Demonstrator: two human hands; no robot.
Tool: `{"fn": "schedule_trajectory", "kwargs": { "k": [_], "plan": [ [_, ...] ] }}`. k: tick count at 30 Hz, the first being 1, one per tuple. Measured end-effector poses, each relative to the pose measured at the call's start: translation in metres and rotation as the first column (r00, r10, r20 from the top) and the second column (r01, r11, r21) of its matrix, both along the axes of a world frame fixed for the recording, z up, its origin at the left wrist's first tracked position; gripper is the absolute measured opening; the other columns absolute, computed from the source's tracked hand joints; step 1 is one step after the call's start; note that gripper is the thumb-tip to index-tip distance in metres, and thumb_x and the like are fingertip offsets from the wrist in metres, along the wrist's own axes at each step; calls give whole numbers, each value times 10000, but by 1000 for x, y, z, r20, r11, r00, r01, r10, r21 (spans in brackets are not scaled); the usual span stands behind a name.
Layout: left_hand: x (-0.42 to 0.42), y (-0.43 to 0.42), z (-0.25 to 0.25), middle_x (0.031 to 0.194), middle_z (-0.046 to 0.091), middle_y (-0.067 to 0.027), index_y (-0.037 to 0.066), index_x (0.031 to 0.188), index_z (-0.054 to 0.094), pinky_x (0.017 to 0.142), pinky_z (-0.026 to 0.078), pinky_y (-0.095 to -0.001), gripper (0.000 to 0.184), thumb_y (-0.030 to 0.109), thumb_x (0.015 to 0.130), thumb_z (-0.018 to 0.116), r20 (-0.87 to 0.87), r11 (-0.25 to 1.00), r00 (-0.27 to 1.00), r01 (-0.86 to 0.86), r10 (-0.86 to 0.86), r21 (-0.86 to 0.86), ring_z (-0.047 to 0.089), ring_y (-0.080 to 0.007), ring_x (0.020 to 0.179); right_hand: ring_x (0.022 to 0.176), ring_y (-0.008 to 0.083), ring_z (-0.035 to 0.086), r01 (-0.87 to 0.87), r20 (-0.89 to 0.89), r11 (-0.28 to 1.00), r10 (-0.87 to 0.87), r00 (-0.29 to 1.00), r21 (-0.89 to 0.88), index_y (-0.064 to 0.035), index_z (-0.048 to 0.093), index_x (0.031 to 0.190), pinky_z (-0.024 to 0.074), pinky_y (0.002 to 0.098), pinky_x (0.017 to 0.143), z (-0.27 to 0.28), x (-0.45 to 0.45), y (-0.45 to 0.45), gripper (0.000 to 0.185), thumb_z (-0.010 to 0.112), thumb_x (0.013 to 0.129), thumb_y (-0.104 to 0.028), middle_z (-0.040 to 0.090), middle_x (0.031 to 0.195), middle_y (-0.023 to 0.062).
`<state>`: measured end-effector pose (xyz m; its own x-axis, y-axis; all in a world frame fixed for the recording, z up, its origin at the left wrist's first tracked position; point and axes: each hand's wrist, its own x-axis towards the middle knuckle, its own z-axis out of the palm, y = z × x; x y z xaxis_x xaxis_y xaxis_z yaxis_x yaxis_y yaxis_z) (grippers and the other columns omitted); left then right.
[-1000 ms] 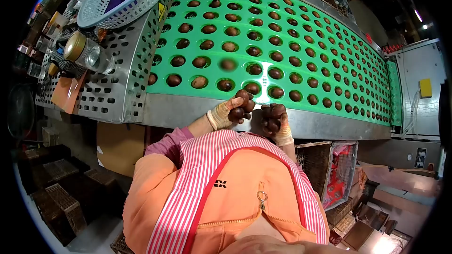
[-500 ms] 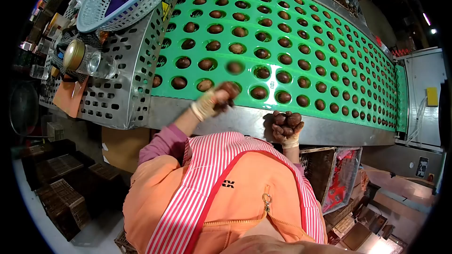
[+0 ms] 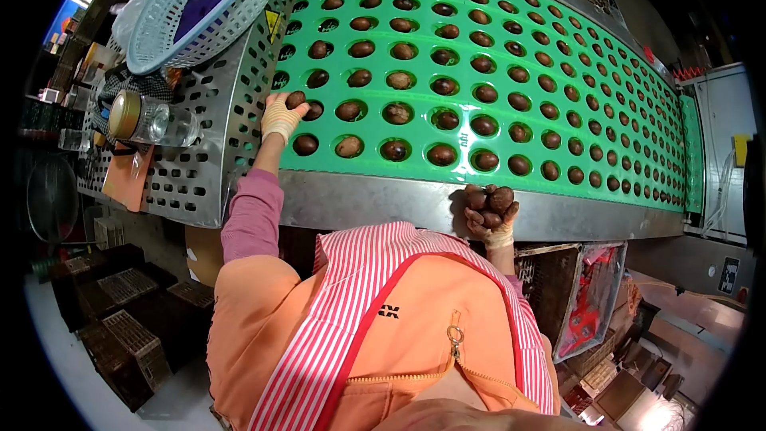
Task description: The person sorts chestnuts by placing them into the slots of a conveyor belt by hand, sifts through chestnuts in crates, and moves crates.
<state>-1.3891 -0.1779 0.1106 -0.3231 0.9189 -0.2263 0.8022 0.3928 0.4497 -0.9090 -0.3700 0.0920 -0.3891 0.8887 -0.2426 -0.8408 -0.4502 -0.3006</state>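
Dark brown, egg-sized fruits that look like passion fruit (image 3: 441, 154) sit one by one in the round pockets of a green sheet (image 3: 423, 175). My left hand (image 3: 282, 117), in a pale glove with bare fingertips, reaches to the sheet's left edge. Its fingers are closed on one dark fruit (image 3: 296, 100) beside the leftmost pockets. Near the metal front edge, my right hand (image 3: 496, 233) is palm up, its fingers curled around a cluster of several fruits (image 3: 489, 202). A tan, lighter fruit (image 3: 349, 146) lies in the front row.
A metal rail (image 3: 383, 199) runs between me and the sheet. On the perforated metal shelf (image 3: 209, 144) at left stand a light blue basket (image 3: 199, 44) with purple cloth in it and a glass jar (image 3: 126, 114) with a gold lid. Crates (image 3: 550, 287) stand below the rail at right.
My left hand has moved left, from the front middle pockets to the sheet's left edge. The blurred fruit above the pockets is gone from the air. My right hand stays nearly still with its fruits.
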Motion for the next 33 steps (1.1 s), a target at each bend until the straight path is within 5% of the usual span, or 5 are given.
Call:
{"fn": "schedule_trajectory", "kwargs": {
  "k": [8, 14, 19, 26, 33],
  "plan": [
    [13, 27, 45, 1407, 468, -146, 131, 1401, 396, 963, 466, -463, 679, 389, 814, 621, -288, 890, 951, -31, -114, -454, 550, -359, 1179, 1026, 243, 572, -7, 16, 1000, 7, 1000, -11, -149, 504, 1166, 598, 354, 772, 5, -1, 1, 790, 850, 592, -567, 461, 1305, 101],
    [17, 42, 58, 1324, 488, -157, 127, 1303, 447, 894, 496, -470, 508, 345, 869, 594, -469, 986, 867, 135, -167, -100, 581, -339, 1144, 1076, 235, 545, 27, 58, 999, -25, 998, -35, -137, 511, 1182, 597, 366, 802, 10, -4, 1, 793, 853, 600, -551, 454, 1311, 134],
    [15, 84, 46, 1229, 589, -182, -22, 1242, 485, 831, 560, -423, 429, 95, 857, 634, -590, 949, 779, 19, -211, -314, 617, -371, 1098, 1102, 250, 542, 41, -9, 997, -42, 999, -64, -110, 502, 1200, 599, 389, 803, 4, -19, 3, 762, 850, 643, -497, 449, 1312, 147],
    [-31, 115, 14, 1190, 636, -170, 100, 1205, 623, 892, 521, -419, 388, 285, 865, 594, -414, 750, 635, 465, -653, -470, 628, -330, 1063, 1102, 250, 550, 64, -37, 981, -72, 997, -184, -84, 507, 1200, 601, 401, 800, -12, -86, 12, 768, 873, 629, -445, 488, 1245, 105],
    [-58, 194, -95, 1256, 578, -201, 118, 1302, 544, 953, 446, -410, 454, 379, 936, 481, 67, 786, 863, 422, -502, 453, 568, -378, 1112, 1079, 247, 558, 79, 86, 968, -61, 994, -238, -106, 540, 1165, 588, 390, 818, -61, -149, 20, 822, 882, 554, -536, 520, 1192, 70]
  ]
}}
